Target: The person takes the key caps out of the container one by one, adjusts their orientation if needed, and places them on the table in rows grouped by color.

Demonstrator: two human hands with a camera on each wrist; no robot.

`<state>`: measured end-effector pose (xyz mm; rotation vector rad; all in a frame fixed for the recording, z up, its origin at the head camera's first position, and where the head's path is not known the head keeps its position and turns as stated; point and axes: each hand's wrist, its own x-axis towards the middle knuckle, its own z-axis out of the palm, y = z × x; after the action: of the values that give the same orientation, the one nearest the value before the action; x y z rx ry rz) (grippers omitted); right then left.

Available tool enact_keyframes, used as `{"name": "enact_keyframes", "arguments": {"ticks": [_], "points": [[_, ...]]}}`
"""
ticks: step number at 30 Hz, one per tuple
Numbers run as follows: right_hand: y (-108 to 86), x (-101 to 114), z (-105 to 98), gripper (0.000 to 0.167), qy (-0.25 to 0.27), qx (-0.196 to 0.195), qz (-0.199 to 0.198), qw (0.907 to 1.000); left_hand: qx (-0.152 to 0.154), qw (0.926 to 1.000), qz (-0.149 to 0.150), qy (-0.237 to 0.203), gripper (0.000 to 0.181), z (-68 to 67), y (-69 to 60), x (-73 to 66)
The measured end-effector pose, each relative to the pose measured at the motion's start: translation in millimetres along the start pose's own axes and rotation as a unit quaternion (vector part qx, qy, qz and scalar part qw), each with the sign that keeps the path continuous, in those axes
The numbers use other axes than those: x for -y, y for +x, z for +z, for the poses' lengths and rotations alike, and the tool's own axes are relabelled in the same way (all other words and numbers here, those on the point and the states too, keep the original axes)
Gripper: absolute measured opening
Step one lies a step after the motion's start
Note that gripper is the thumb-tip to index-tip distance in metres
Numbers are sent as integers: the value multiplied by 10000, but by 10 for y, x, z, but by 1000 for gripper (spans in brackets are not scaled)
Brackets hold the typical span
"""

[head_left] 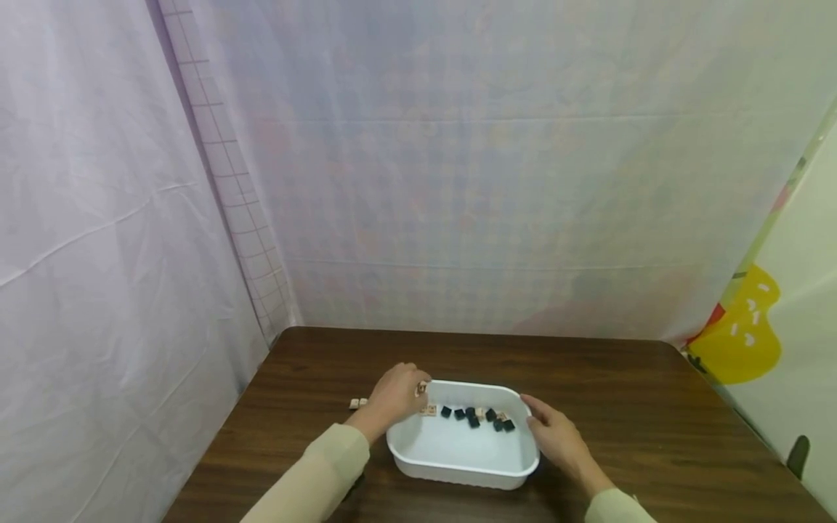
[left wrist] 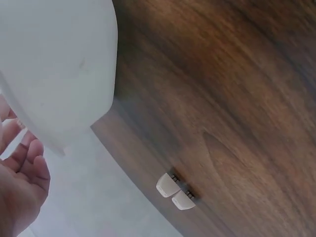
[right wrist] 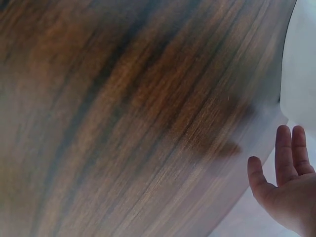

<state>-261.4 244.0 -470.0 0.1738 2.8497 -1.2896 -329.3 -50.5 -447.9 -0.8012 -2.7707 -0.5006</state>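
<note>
A white tray [head_left: 467, 472] stands on the table, with several dark and a few light small blocks along its far side, among them a dark block [head_left: 474, 421]. At its left rim my left hand [head_left: 395, 392] pinches a light block [head_left: 421, 388] with dark marks; in the left wrist view the same hand [left wrist: 24, 182] has curled fingers beside the tray wall [left wrist: 59, 74]. My right hand [head_left: 556, 436] touches the tray's right rim; its fingers look fairly straight in the right wrist view, where the hand [right wrist: 286, 182] is by the tray wall [right wrist: 301, 69].
Left of the tray, two light blocks [left wrist: 168, 185] lie on the brown wooden table [head_left: 314, 363]. White curtains [head_left: 458, 181] hang behind and to the left. A yellow shape [head_left: 739, 334] shows at the right.
</note>
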Motion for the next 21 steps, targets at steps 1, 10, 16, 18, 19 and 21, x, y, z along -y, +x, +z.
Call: {"name": "enact_keyframes", "arguments": {"ticks": [1,10,16,18,19,21], "points": [[-2,3,-2,47,5,3,-11,10000,-27,10000,-17,-91,27,3,2,14],[20,18,-71,47,7,192,-10,9998,-399,9859,-632,-1497,20,-98,-37,165],[65,17,-113,53,67,464,191,9987,-912,9698,-980,-2039,22,-189,-120,380],[75,20,-119,54,63,513,227,9984,-1028,9632,-1120,-2218,22,-218,-168,463],[76,22,-122,54,70,531,240,9983,-1057,9596,-1223,-2301,20,-230,-192,508],[75,22,-126,54,79,550,256,9981,-1099,9527,-1412,-2456,18,-254,-241,589]]}}
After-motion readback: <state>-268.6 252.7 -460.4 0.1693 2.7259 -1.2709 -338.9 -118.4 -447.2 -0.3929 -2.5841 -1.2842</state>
